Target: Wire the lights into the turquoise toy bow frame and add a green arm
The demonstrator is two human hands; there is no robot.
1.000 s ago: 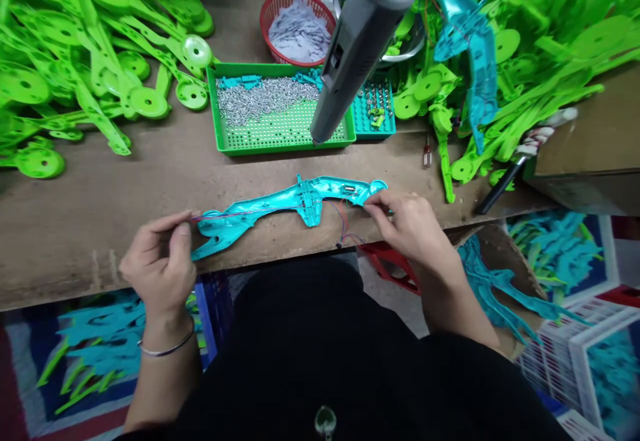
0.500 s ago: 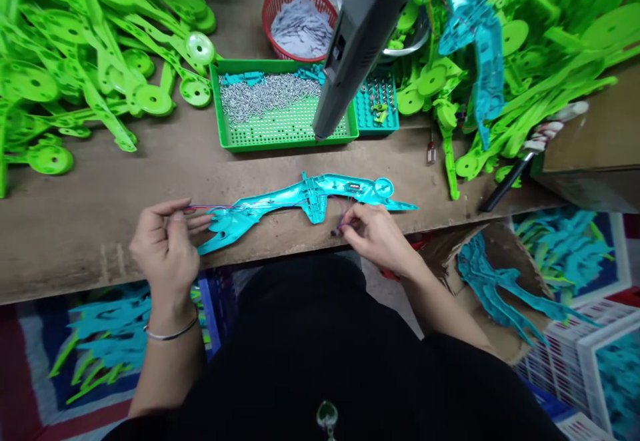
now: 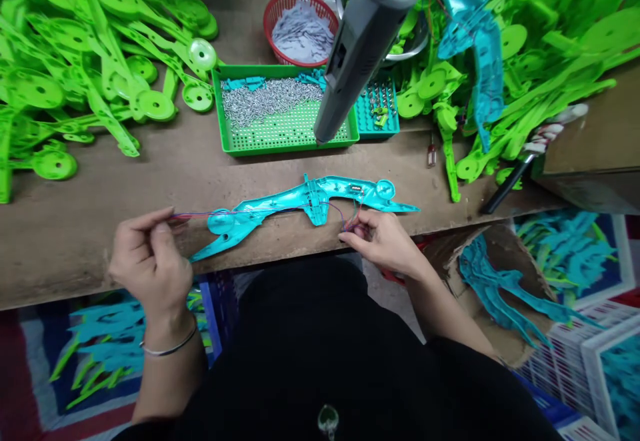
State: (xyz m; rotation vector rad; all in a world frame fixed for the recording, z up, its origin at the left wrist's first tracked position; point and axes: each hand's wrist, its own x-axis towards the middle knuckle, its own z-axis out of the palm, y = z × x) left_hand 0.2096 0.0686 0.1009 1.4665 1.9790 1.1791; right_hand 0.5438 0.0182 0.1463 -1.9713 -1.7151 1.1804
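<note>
A long turquoise plastic shell (image 3: 273, 204) lies on the workbench in front of me, its hollow side up. Thin red and blue wires (image 3: 220, 213) run along it. My left hand (image 3: 153, 254), beyond the shell's left end, pinches the wires between thumb and fingers. Below the shell's right half, my right hand (image 3: 383, 238) is closed on the other end of the wires, near the bench's front edge; its fingertips hide what sits at that end. A small metallic part (image 3: 356, 189) is seated in the shell's right section.
A grey electric screwdriver (image 3: 345, 61) hangs over a green tray (image 3: 290, 151) of screws. Lime-green plastic parts (image 3: 100, 61) are heaped left and right. A red basket (image 3: 270, 28) stands behind the tray. A screwdriver (image 3: 431, 154) and a black-handled tool (image 3: 507, 184) lie at right.
My left hand has moved left with the wires, which now stretch straighter along the shell. My right hand has shifted slightly right and down, its fingers more closed.
</note>
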